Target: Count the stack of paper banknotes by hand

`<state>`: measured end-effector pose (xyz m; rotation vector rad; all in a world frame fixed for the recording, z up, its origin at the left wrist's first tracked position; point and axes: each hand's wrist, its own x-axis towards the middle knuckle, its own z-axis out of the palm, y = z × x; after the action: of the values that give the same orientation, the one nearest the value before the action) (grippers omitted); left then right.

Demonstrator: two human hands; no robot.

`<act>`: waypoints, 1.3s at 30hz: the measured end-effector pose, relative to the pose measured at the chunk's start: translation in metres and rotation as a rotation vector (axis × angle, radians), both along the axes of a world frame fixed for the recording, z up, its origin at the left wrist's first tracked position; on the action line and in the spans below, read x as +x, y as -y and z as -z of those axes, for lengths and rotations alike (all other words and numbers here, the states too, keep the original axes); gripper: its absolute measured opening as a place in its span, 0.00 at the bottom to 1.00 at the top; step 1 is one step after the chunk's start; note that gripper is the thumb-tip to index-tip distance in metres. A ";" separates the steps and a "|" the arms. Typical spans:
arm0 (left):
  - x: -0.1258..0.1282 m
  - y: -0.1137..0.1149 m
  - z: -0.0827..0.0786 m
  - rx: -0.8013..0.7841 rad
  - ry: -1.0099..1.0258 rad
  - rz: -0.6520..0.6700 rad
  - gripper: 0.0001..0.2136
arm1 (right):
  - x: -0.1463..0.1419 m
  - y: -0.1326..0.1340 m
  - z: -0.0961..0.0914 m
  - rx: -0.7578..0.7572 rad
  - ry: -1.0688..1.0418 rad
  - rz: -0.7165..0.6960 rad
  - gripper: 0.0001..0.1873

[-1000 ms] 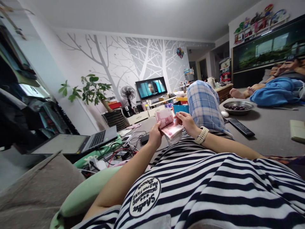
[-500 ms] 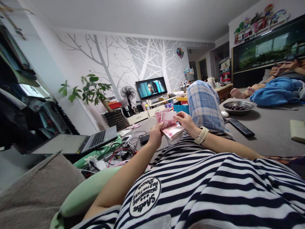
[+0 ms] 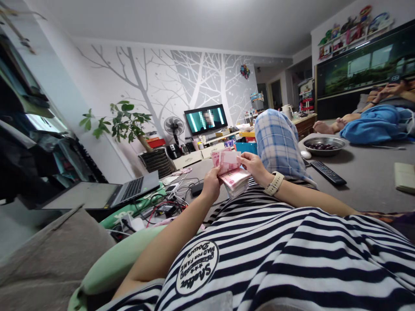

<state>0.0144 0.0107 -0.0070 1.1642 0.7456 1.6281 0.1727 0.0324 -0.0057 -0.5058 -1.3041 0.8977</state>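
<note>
A thick stack of pink banknotes (image 3: 234, 176) is held over my striped shirt, with some notes folded upward at its far end. My left hand (image 3: 212, 181) grips the stack from its left side, thumb on top. At the upper right, my right hand (image 3: 254, 166) pinches the edge of a raised banknote (image 3: 229, 160) between thumb and fingers. A pale watch (image 3: 275, 183) is on my right wrist. The lower fingers of my left hand are hidden beneath the notes.
To the left lie a laptop (image 3: 134, 190) and tangled cables (image 3: 168, 207). On the right are a remote control (image 3: 328, 172), a metal bowl (image 3: 324, 146) of dark round fruit, and another person's bare feet (image 3: 324, 126). My raised knee (image 3: 277, 140) stands beyond the hands.
The hands and the stack stay almost in place; the raised note between them has shifted very slightly. The television picture has changed.
</note>
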 end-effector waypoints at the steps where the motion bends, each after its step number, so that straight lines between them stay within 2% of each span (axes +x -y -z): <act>1: 0.000 -0.001 0.000 -0.005 0.000 0.002 0.07 | 0.000 0.000 0.000 0.000 -0.002 0.000 0.21; 10: -0.004 -0.008 0.002 -0.017 0.083 0.017 0.11 | 0.000 0.001 -0.001 -0.001 -0.005 0.006 0.20; 21: -0.003 -0.007 0.002 -0.033 0.072 0.004 0.08 | 0.000 0.007 -0.005 -0.016 -0.039 -0.033 0.21; 39: -0.005 -0.010 0.004 -0.024 0.034 -0.011 0.09 | -0.001 0.006 -0.003 -0.015 -0.042 -0.039 0.22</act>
<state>0.0096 0.0210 -0.0113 1.1153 0.7488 1.6393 0.1722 0.0259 -0.0024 -0.4718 -1.2734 0.9462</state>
